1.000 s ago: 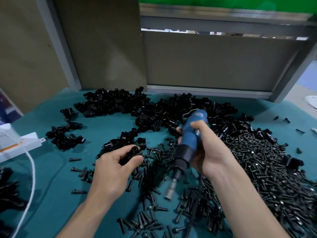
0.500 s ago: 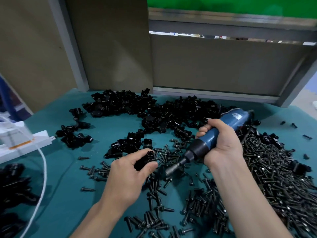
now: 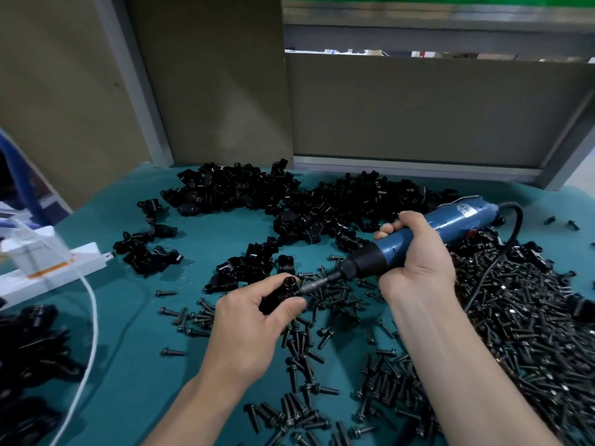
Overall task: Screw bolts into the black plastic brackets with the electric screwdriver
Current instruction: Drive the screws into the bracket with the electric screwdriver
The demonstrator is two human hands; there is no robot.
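My left hand [image 3: 254,320] pinches a bracket [image 3: 279,292] mid-frame; right hand [image 3: 418,255] grips the screwdriver [image 3: 396,246], tip touching the bracket's right side.

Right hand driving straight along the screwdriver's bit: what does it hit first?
The black bracket gripped by the left hand; the screwdriver bit seems to touch it, though contact is unclear.

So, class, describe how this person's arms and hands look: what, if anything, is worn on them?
The left hand and right hand are bare: no gloves, no rings showing. The left forearm and right forearm are bare too: no sleeves, watch or bands in view down to the frame's edge.
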